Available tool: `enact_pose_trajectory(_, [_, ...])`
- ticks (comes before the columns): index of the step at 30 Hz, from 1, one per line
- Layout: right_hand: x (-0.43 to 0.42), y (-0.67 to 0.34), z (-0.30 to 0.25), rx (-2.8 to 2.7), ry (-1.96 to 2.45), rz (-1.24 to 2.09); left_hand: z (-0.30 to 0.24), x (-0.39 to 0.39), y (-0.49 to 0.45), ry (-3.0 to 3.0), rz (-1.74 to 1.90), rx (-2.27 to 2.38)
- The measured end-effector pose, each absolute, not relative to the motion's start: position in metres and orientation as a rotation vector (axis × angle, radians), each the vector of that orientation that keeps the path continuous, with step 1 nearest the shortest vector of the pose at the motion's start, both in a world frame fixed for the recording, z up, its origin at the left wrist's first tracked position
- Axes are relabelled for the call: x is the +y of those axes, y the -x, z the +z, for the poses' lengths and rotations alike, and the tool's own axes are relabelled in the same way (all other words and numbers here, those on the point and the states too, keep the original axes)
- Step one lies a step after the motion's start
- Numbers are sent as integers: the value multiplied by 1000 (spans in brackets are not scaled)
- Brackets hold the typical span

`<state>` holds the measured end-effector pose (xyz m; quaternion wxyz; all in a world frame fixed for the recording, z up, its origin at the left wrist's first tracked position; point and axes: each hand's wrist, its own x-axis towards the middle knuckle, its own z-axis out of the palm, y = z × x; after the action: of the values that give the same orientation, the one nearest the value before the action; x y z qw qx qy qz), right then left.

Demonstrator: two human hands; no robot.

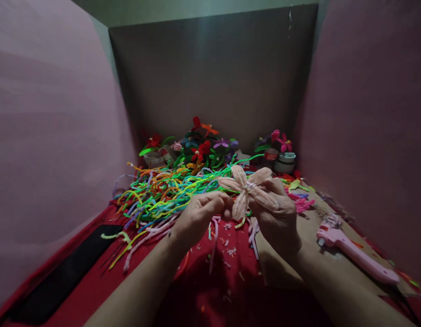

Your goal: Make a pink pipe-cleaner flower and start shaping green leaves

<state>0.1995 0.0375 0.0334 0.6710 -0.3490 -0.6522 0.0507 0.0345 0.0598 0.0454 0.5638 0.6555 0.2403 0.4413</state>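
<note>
A pale pink pipe-cleaner flower point(247, 187) with several looped petals faces me above the middle of the table. My right hand point(278, 215) is closed on it from the right, its fingers partly hidden behind the petals. Just left of the petals, my left hand point(207, 211) is closed in a pinch; what its fingertips hold, if anything, is hidden. Beyond my left hand spreads a large heap of loose pipe cleaners point(162, 193) in green, yellow, blue and orange. Below the hands, pink fuzz scraps point(231, 251) lie on the red cloth point(210, 277).
A pink glue gun point(358, 256) rests on a cardboard sheet point(313, 227) at right. At left lies a flat black object point(69, 272). Finished pipe-cleaner flowers point(200, 150) and a lidded jar point(284, 162) line the back. Pink side walls point(57, 136) enclose the table.
</note>
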Motion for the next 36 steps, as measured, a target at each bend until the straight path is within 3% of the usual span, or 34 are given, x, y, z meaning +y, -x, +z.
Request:
enact_pose_trajectory(5, [38,-197,25,-1559,802,100,49,46,-42,-1473,855,498])
enact_pose_trajectory(30, [28,-189,34,-1266,700,731,44,50,-46,-1489,1108,549])
enact_pose_trajectory(36, [36,-193,31,-970,663,1110,43,53,-50,-1450,1219,788])
